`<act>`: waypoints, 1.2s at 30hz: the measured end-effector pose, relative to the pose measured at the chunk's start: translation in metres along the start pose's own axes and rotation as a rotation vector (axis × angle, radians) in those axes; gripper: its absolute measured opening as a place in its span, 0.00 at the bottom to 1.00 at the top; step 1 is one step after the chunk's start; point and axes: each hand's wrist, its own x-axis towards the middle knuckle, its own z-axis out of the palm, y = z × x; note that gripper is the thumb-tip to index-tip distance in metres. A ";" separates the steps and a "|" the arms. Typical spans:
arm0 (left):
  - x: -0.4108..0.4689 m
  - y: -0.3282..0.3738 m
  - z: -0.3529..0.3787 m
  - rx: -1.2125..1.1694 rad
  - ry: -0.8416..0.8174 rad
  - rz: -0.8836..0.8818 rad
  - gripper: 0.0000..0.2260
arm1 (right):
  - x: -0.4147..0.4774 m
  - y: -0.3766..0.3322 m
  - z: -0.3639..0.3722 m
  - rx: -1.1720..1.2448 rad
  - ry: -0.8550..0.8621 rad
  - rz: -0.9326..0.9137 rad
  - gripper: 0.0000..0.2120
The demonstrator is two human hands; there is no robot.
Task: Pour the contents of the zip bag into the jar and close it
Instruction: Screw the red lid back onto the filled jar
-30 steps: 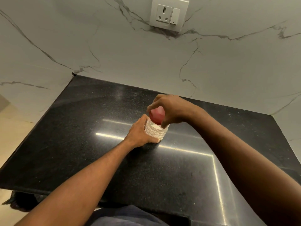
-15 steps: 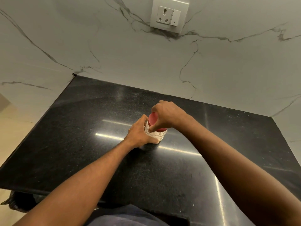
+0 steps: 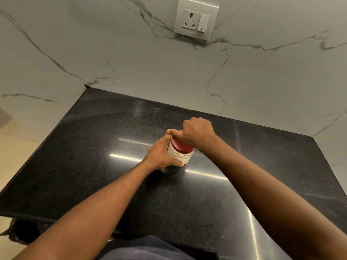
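A small clear jar with a bumpy pattern and pale contents stands upright in the middle of the black granite counter. A red lid sits on its mouth. My left hand wraps the jar's left side and holds it down. My right hand grips the lid from above and behind, fingers curled over its rim. No zip bag is in view.
A white marble wall rises behind and to the left of the counter, with a socket and switch plate high up. The counter's front edge runs near my body; a dark object lies below its left corner.
My right hand brought the red lid down from a tilted hold above the jar onto its mouth and has turned around it. My left hand has stayed on the jar.
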 end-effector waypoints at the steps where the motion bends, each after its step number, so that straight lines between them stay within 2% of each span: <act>1: 0.000 0.000 0.000 -0.004 0.001 0.000 0.42 | -0.002 0.001 -0.001 0.012 -0.017 -0.038 0.40; 3: 0.001 0.000 -0.001 0.013 -0.009 -0.018 0.39 | -0.007 0.004 -0.005 0.033 -0.053 -0.171 0.36; 5: 0.002 0.000 -0.001 0.028 -0.010 -0.038 0.40 | -0.011 0.007 -0.007 0.016 -0.090 -0.292 0.38; 9: 0.001 0.000 -0.001 0.006 -0.013 -0.037 0.46 | -0.012 0.017 -0.013 0.105 -0.147 -0.397 0.40; 11: 0.001 0.001 -0.003 -0.004 -0.021 -0.039 0.46 | -0.013 0.023 -0.014 0.133 -0.174 -0.443 0.40; 14: 0.000 0.001 -0.003 -0.001 -0.020 -0.037 0.46 | -0.013 0.024 -0.013 0.153 -0.190 -0.447 0.41; 20: 0.002 0.001 -0.003 0.028 -0.028 -0.049 0.39 | -0.005 0.017 -0.015 0.174 -0.170 -0.309 0.40; 23: 0.002 0.003 -0.004 0.033 -0.037 -0.050 0.39 | -0.004 0.009 -0.014 0.156 -0.160 -0.278 0.40; 31: -0.002 0.005 0.000 -0.002 0.033 -0.043 0.43 | -0.009 0.016 -0.019 0.166 -0.204 -0.364 0.41; 36: -0.003 0.004 -0.001 -0.012 0.022 -0.038 0.41 | -0.019 0.021 -0.024 0.129 -0.168 -0.519 0.37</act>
